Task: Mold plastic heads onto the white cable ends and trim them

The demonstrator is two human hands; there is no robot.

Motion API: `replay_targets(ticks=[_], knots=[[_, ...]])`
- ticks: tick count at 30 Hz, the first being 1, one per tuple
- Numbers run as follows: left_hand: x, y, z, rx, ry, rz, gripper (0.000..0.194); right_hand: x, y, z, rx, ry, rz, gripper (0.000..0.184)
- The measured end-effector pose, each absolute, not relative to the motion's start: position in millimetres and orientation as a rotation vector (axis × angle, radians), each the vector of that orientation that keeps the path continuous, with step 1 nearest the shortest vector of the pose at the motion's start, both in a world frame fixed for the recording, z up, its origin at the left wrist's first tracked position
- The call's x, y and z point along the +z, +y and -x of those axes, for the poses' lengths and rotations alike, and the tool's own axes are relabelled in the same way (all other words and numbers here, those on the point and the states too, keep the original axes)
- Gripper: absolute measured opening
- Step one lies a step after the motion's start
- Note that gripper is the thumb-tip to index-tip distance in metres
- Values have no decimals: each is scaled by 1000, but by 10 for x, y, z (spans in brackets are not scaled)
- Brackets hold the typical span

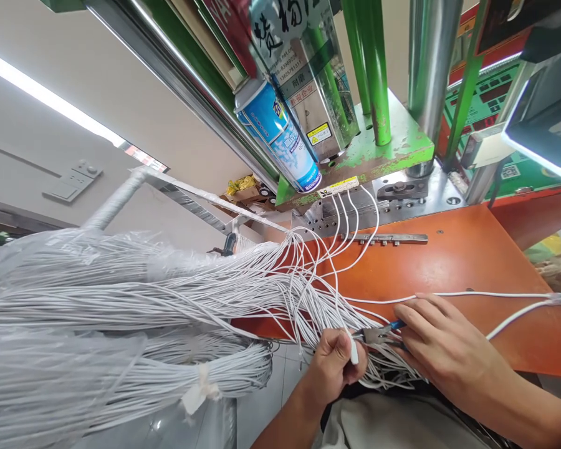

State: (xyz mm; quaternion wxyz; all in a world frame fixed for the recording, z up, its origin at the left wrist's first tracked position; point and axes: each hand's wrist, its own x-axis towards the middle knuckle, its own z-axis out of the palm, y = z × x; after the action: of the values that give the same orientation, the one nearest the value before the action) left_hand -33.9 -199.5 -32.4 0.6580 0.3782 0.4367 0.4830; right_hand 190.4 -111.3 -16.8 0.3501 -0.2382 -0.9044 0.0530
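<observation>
My left hand (pixel 333 363) is closed around the end of a white cable, with thumb and fingers pinching it. The white plug-like end (pixel 354 351) of that cable shows past the thumb. In my right hand (pixel 432 333) is a pair of pliers or cutters (pixel 378 335) with a blue handle, partly hidden by the fingers. The tool's metal jaws point left, close to the cable end; whether they touch it I cannot tell. A thick bundle of white cables (pixel 243 287) runs from the left and spreads beneath both hands.
An orange table (pixel 402 268) carries a metal bar with pegs (pixel 393 239). Behind it stands a green press (pixel 393 134) with a metal mould plate (pixel 397 193), where several white cables enter. A blue spray can (pixel 280 137) leans there. Plastic-wrapped cables (pixel 65 255) hang over a rack at left.
</observation>
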Motion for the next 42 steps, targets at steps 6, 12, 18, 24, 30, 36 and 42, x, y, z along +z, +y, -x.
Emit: replay_targets(ticks=[6,12,18,24,30,36,42], knots=[[-398,-1996,263,1225,944,-840,54,-226,-1248,-1829,82,-2285,727,28],[-304,-1945,291,1162,910,-853,58,-206,-1181,-1841,138,-2321,685,29],[-230,-1885,371,1020,851,-856,63,-172,-983,-1944,181,-2433,509,25],[-196,-1868,385,1002,831,-792,65,-223,-860,-1945,178,-2499,424,20],[-112,-1857,410,924,863,-763,67,-202,-887,-1931,207,-2505,386,21],[-35,-1843,320,946,962,-688,68,-203,-985,-1943,151,-2403,376,28],[213,-1724,220,939,1075,-629,63,-297,-656,-2220,107,-2430,673,25]])
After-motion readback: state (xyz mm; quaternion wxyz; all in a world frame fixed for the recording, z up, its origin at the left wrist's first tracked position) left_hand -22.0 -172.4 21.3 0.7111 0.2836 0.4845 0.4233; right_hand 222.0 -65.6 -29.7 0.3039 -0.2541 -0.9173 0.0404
